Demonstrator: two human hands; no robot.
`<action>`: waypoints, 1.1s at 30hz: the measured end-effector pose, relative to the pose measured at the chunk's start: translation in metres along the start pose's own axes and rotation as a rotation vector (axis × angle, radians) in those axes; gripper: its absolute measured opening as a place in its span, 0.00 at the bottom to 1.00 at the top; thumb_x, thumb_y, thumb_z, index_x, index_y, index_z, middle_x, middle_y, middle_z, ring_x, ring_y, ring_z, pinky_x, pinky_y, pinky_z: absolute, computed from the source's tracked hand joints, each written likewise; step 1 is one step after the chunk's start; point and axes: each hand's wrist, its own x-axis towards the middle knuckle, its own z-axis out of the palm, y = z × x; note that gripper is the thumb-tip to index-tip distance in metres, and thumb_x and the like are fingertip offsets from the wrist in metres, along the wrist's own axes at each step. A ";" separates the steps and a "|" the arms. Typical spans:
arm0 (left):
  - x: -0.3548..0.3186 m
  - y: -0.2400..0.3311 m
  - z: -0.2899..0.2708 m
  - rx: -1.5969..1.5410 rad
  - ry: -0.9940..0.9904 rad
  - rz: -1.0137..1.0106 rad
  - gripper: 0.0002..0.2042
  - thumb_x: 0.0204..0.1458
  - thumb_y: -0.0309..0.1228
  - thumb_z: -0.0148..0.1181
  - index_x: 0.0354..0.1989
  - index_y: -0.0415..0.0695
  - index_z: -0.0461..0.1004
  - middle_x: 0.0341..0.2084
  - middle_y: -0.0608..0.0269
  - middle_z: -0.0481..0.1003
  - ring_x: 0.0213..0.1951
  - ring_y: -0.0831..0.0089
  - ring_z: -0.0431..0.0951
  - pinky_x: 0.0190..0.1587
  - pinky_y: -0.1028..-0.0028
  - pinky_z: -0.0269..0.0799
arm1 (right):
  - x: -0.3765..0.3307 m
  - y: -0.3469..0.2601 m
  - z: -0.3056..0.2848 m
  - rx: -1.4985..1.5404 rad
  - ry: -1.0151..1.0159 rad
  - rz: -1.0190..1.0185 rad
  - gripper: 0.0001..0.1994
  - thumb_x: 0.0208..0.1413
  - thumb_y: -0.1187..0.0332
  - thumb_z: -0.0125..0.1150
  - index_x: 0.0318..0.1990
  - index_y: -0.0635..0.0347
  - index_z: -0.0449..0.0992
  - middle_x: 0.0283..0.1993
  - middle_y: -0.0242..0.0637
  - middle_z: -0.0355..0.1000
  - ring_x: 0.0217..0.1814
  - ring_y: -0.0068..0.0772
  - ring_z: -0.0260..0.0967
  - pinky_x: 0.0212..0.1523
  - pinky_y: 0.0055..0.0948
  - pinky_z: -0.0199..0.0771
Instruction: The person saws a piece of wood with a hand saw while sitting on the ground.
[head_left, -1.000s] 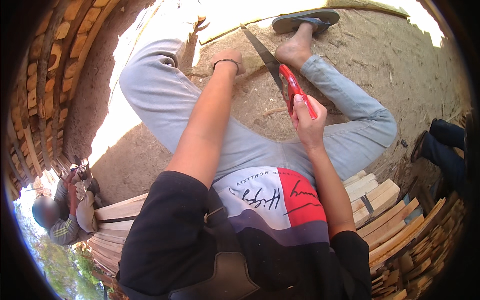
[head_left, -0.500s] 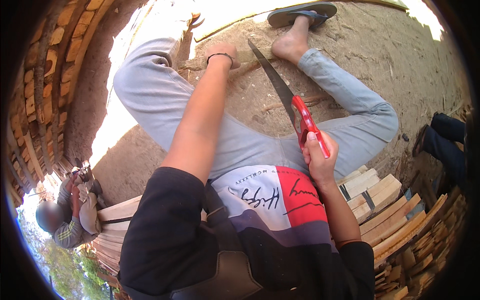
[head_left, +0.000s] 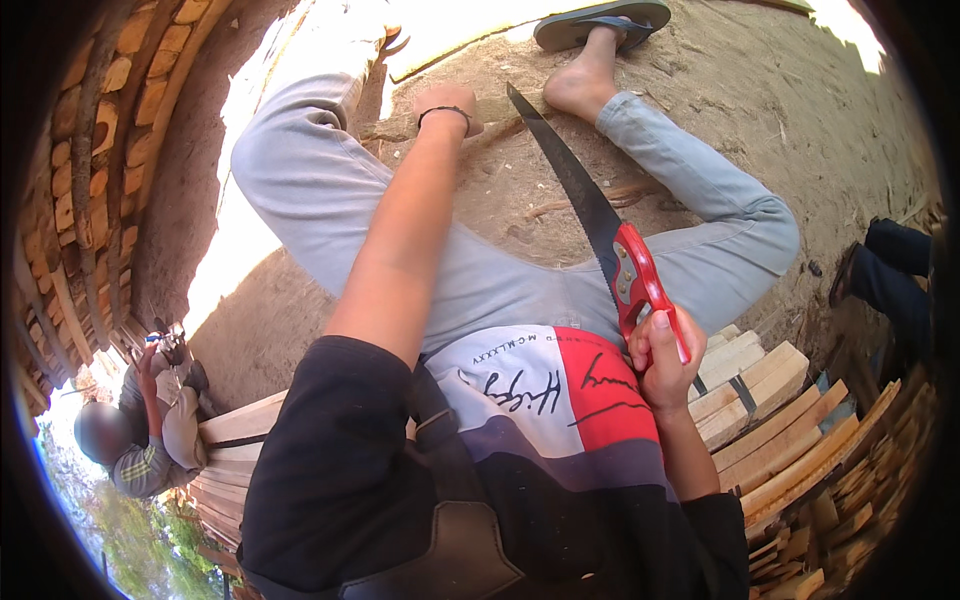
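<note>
My right hand (head_left: 665,368) is wrapped round the red handle of a handsaw (head_left: 580,185). The dark blade slants away from me to the left, its tip near a bare foot (head_left: 582,88). Stretched out ahead between my legs, my left hand (head_left: 446,105) looks curled over a wooden stick (head_left: 392,128) low by the ground. The stick shows on both sides of that hand, but its fingers are hidden from above. Whether the blade touches the stick cannot be made out.
My legs (head_left: 300,175) bend outward on both sides. Stacked sawn timber (head_left: 760,385) lies behind to the right, and more wood (head_left: 100,150) rises on the left. Another person (head_left: 160,440) sits at the far left. Someone's dark-clad legs (head_left: 890,275) show at the right edge.
My right hand has drawn the handsaw back toward my body and slightly right. My left hand stays almost where it was.
</note>
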 end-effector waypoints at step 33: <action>0.007 -0.003 0.014 -0.031 0.010 -0.017 0.14 0.49 0.32 0.55 0.41 0.46 0.82 0.42 0.54 0.81 0.45 0.59 0.81 0.46 0.63 0.78 | 0.108 0.040 0.047 -0.042 -0.069 0.020 0.19 0.65 0.59 0.52 0.22 0.58 0.66 0.16 0.26 0.61 0.13 0.13 0.54 0.14 0.18 0.51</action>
